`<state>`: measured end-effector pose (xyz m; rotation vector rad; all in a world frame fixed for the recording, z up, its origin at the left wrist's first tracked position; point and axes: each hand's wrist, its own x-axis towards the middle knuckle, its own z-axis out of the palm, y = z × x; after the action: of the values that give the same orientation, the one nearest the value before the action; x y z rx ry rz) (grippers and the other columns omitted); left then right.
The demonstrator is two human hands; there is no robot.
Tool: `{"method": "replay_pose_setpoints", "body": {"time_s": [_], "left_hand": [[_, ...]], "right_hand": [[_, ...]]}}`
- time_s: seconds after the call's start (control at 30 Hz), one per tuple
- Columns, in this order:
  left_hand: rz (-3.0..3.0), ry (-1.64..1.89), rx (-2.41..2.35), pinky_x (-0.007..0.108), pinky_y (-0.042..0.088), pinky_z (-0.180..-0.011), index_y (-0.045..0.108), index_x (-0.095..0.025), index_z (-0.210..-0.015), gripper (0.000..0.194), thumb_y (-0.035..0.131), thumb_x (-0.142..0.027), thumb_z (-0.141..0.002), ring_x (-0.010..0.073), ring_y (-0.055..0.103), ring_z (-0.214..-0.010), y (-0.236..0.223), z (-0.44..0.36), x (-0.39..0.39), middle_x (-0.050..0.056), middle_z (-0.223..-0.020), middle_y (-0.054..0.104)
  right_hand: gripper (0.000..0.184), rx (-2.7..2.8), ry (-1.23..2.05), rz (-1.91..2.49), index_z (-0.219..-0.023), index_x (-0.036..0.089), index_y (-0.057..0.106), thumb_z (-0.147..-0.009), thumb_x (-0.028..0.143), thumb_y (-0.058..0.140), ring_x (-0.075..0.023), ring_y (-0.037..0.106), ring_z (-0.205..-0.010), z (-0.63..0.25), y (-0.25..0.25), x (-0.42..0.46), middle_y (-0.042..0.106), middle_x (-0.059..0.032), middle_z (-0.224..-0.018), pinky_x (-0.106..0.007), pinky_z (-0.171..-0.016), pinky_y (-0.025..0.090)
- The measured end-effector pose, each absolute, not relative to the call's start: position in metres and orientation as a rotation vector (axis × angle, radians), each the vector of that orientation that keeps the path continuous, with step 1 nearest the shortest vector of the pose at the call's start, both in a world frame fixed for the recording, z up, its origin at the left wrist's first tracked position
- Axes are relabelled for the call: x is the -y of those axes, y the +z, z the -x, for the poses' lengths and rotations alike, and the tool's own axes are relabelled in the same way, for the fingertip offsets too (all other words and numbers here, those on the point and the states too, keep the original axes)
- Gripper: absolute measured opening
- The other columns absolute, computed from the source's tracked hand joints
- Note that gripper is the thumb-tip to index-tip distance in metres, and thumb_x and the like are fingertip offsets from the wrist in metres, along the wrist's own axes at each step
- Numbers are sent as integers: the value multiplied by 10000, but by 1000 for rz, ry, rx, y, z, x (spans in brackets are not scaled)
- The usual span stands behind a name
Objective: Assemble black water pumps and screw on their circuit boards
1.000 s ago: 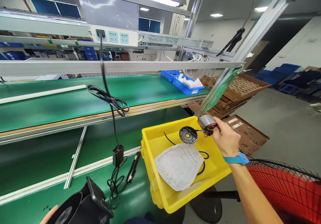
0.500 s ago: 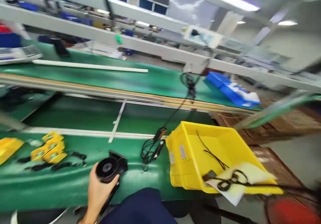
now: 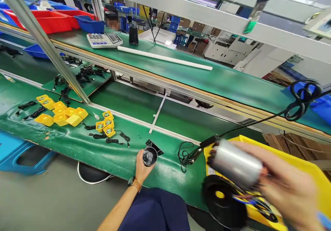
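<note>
My left hand (image 3: 141,169) is closed around a black round fan housing (image 3: 150,154) that rests on the green bench mat near its front edge. My right hand (image 3: 287,186), blurred and close to the camera, grips a silver cylindrical motor (image 3: 236,163) with red and blue wires; a black disc (image 3: 223,200) hangs below it. Both are held above the yellow bin (image 3: 297,155) at the right.
Yellow parts (image 3: 62,115) and black cables (image 3: 108,139) lie at the left of the mat. A black power adapter with coiled cord (image 3: 191,151) sits beside the bin. A calculator (image 3: 103,40) and white tube (image 3: 165,58) lie on the far conveyor. A slanted metal post (image 3: 46,44) stands left.
The view swung left. My right hand came up near the camera with the motor and disc out of the yellow bin. My left hand stayed on the black housing.
</note>
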<state>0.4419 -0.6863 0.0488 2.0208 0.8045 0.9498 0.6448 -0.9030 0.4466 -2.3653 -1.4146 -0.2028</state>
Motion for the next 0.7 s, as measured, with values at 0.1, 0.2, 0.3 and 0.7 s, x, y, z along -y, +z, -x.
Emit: {"method": "replay_pose_setpoints", "body": {"time_s": [0.1,0.2,0.3,0.7], "left_hand": [[-2000,986,-778,552,531,-1075,369,-162,-1486,835,792,-426,-815,366,584,-1316,48,-437,684,210,-1355,570],[-1975,968,-764,554,516,-1097,341,-169,-1511,839,775,-363,-820,363,559,-1350,54,-432,685,214,-1392,551],[-1977,930,-739,553,509,-1103,306,-167,-1540,861,747,-320,-817,363,548,-1360,57,-427,685,223,-1443,531],[-1954,924,-763,563,527,-1042,410,-169,-1445,857,801,-342,-701,373,594,-1233,53,-437,693,188,-1315,573]], "right_hand": [[409,1602,-5,2174,-1319,253,625,-983,99,449,-168,749,-1059,-620,395,840,760,-53,-1200,-255,-880,603],[463,1625,374,2149,-1282,204,650,-936,48,385,-167,738,-1090,-597,334,789,752,-57,-1231,-264,-922,588],[522,1562,754,2285,-1303,194,662,-884,46,388,-196,732,-1101,-583,291,760,740,-64,-1265,-294,-926,575],[411,1340,915,2615,-1294,187,656,-924,134,486,-235,741,-993,-585,264,741,783,-81,-1106,-288,-828,472]]}}
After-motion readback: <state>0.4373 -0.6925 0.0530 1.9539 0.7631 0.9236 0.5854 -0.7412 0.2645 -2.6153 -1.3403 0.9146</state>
